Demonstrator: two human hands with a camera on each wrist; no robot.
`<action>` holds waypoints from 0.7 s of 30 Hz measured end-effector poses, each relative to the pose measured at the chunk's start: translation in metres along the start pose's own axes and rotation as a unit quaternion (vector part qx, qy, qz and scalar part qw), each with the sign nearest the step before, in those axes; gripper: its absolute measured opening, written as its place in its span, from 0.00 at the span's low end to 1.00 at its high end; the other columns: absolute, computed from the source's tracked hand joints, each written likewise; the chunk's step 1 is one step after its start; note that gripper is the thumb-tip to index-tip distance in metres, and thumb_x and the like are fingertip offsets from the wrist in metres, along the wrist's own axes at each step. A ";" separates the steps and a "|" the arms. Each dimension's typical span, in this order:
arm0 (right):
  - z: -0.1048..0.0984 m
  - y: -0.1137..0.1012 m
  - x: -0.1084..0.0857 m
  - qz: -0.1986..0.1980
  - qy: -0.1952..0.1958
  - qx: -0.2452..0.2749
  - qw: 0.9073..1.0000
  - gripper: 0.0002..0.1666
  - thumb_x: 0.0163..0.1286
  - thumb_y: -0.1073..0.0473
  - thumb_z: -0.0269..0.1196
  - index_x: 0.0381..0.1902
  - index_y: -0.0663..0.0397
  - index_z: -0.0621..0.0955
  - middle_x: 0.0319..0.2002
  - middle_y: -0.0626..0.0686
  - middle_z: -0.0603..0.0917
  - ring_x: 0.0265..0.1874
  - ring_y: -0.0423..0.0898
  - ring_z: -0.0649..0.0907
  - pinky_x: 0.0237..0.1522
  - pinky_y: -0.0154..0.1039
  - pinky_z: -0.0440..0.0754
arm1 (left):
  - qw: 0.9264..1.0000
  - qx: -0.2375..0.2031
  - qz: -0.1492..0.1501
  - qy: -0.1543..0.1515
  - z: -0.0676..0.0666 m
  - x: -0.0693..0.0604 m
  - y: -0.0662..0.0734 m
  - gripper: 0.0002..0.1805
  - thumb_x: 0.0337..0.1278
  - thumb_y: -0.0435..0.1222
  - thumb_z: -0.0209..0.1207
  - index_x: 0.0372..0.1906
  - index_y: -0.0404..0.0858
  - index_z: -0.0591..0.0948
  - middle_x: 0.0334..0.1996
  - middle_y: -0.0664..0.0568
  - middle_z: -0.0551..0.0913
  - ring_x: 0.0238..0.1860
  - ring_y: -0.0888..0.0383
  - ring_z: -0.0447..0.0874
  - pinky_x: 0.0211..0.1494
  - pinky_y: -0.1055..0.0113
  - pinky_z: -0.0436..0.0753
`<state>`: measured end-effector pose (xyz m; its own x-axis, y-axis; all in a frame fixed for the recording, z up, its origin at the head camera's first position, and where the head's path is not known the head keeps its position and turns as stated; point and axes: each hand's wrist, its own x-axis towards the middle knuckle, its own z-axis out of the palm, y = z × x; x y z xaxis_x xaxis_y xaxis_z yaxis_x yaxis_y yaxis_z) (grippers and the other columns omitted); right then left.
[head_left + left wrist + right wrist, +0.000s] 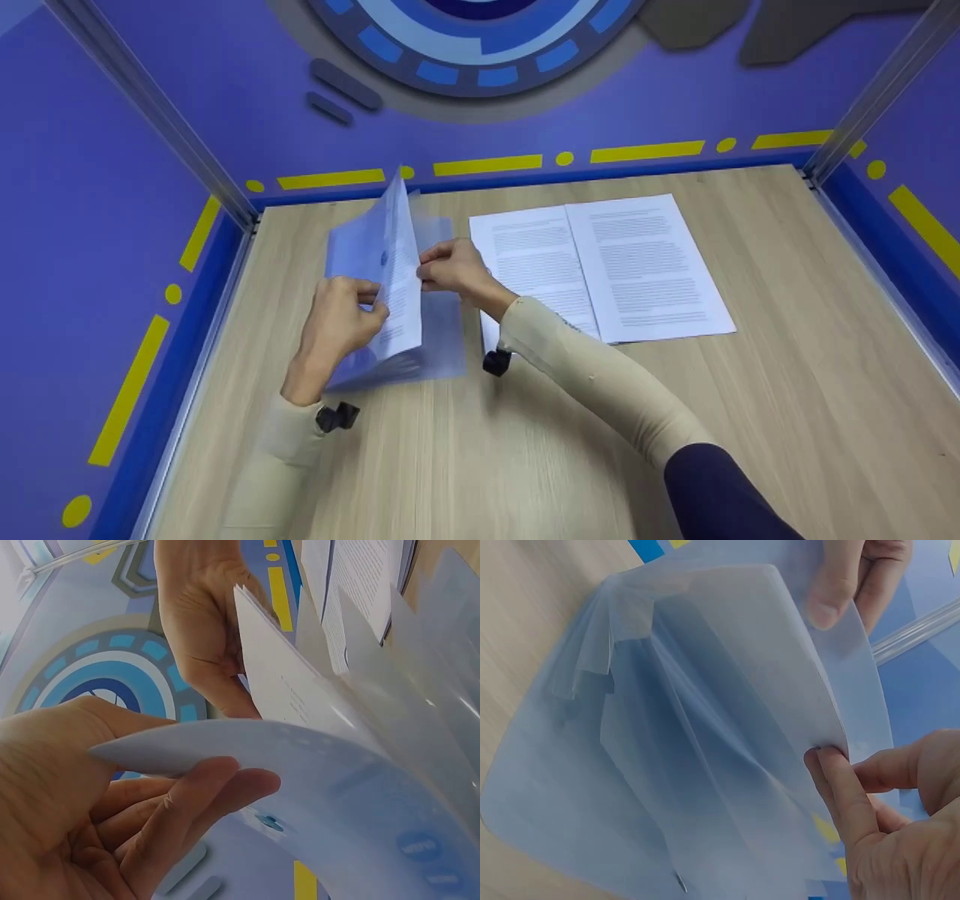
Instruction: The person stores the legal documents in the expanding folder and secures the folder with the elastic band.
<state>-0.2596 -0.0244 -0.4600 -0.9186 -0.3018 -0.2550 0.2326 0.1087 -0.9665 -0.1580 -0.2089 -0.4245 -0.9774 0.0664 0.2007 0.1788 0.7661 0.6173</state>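
A translucent bluish plastic folder (445,341) lies spread on the left part of the table. Printed sheets (406,304) stand upright in its middle, among clear plastic leaves (705,727). My left hand (334,319) pinches the edge of the raised folder cover (322,787) between thumb and fingers; a small button snap (268,822) shows on this cover. Opposite it, my right hand (456,268) pinches the free edge of the sheets. In the right wrist view, the right fingers (851,799) press against the paper edge. How many sheets are held, I cannot tell.
Right of the folder, two stacks of printed pages (525,247) (645,262) lie side by side, the left one partly behind my right wrist. A blue wall panel (487,135) borders the table's far edge, and another blue panel (97,262) stands at the left.
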 end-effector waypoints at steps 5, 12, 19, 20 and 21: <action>0.008 0.003 0.002 0.001 -0.003 0.019 1.000 0.11 0.66 0.74 0.67 0.47 0.73 0.86 0.36 0.56 0.85 0.29 0.46 0.89 0.41 0.39 0.93 | 1.000 0.001 0.014 0.002 -0.001 -0.001 0.000 0.17 0.57 0.24 0.63 0.50 0.20 0.88 0.44 0.30 0.91 0.43 0.38 0.95 0.45 0.44 0.92; 0.014 0.003 0.003 0.003 0.009 0.021 1.000 0.10 0.67 0.74 0.67 0.45 0.73 0.87 0.36 0.56 0.85 0.29 0.46 0.89 0.40 0.38 0.93 | 1.000 0.004 0.020 0.002 -0.001 -0.002 0.000 0.16 0.57 0.24 0.63 0.49 0.22 0.89 0.43 0.31 0.91 0.43 0.37 0.94 0.45 0.44 0.92; 0.015 0.002 0.002 0.001 0.009 0.014 1.000 0.08 0.67 0.72 0.69 0.44 0.71 0.87 0.36 0.56 0.86 0.30 0.47 0.90 0.39 0.39 0.93 | 1.000 0.004 0.024 0.005 0.000 -0.002 -0.002 0.15 0.57 0.23 0.62 0.48 0.23 0.90 0.43 0.31 0.91 0.43 0.38 0.94 0.44 0.43 0.92; 0.015 0.002 0.002 0.001 0.008 0.014 1.000 0.08 0.67 0.72 0.69 0.44 0.70 0.87 0.36 0.56 0.86 0.30 0.46 0.90 0.39 0.39 0.93 | 1.000 0.003 0.022 0.004 0.000 -0.002 -0.003 0.15 0.57 0.23 0.63 0.48 0.23 0.90 0.43 0.31 0.91 0.43 0.38 0.94 0.44 0.43 0.92; 0.014 0.002 0.003 0.001 0.007 0.015 1.000 0.08 0.68 0.72 0.69 0.44 0.70 0.87 0.35 0.56 0.86 0.30 0.46 0.90 0.39 0.39 0.93 | 1.000 0.002 0.019 0.004 0.000 -0.002 -0.003 0.15 0.57 0.23 0.62 0.49 0.23 0.90 0.43 0.31 0.91 0.43 0.38 0.94 0.43 0.44 0.92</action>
<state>-0.2569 -0.0387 -0.4632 -0.9223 -0.2885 -0.2570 0.2443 0.0800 -0.9664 -0.1567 -0.2115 -0.4267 -0.9692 0.0903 0.2293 0.2148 0.7655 0.6066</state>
